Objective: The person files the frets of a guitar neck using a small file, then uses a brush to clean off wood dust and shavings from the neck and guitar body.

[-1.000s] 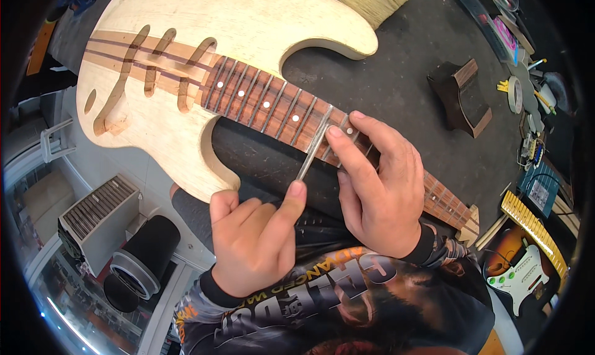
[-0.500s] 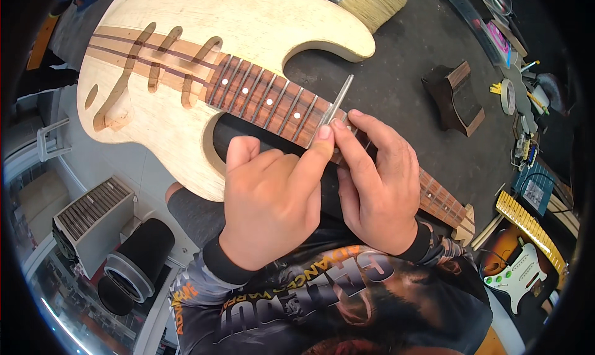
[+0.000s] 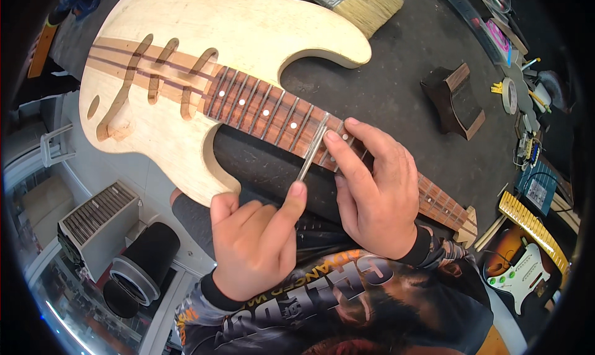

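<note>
The left hand [image 3: 255,246] is closed on the near end of a slim grey metal file [image 3: 308,162], thumb along the top; the fingers beneath are hidden. From that grip the file runs forward and slightly right, lying across the reddish-brown wooden fretboard [image 3: 277,116] with white dot inlays, in line with the metal frets. Right of the grip, the right hand [image 3: 384,194] is not closed: its index fingertip rests at the file, another on the fretboard; thumb contact with the neck cannot be determined. Forward-left of the grip lies the pale, unfinished wooden guitar body [image 3: 248,20]. Farther forward is a wide brush with tan bristles [image 3: 370,11]; well right, a dark, waisted wooden block [image 3: 452,101].
</note>
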`<state>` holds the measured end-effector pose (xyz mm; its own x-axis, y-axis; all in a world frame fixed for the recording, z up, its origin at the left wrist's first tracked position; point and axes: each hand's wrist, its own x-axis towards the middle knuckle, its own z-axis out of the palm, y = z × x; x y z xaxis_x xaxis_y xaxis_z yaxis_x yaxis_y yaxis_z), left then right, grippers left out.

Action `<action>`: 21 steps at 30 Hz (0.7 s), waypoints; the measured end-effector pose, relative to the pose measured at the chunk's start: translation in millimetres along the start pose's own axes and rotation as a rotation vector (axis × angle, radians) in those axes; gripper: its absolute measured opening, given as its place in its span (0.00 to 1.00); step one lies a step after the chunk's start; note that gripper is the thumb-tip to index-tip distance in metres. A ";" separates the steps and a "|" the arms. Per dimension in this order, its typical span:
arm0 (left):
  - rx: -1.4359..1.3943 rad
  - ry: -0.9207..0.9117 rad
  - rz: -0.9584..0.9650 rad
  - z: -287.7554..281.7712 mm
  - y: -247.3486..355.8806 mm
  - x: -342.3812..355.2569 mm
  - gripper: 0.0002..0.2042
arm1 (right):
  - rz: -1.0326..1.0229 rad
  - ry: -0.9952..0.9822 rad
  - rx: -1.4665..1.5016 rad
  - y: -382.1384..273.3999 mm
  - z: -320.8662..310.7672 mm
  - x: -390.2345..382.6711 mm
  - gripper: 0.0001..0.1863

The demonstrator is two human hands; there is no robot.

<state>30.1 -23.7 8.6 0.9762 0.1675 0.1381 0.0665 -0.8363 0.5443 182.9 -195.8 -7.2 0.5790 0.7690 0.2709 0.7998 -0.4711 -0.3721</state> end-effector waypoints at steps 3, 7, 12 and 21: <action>0.051 0.101 0.085 11.2 -5.5 28.6 0.28 | -0.007 0.011 0.003 -2.2 1.0 1.7 0.37; 0.020 0.111 0.080 21.0 -8.7 42.7 0.27 | 0.037 0.008 0.022 -0.2 0.0 3.1 0.37; 0.017 0.043 0.035 4.8 -2.1 8.5 0.29 | -0.019 0.003 0.001 -0.3 2.1 -0.3 0.39; 0.012 0.007 0.026 2.8 -3.4 1.8 0.28 | -0.005 -0.002 0.019 -0.6 1.5 -1.2 0.37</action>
<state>32.2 -22.0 4.6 0.9761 0.1495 0.1578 0.0440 -0.8467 0.5303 181.5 -195.8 -8.6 0.5747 0.7721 0.2712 0.7994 -0.4588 -0.3878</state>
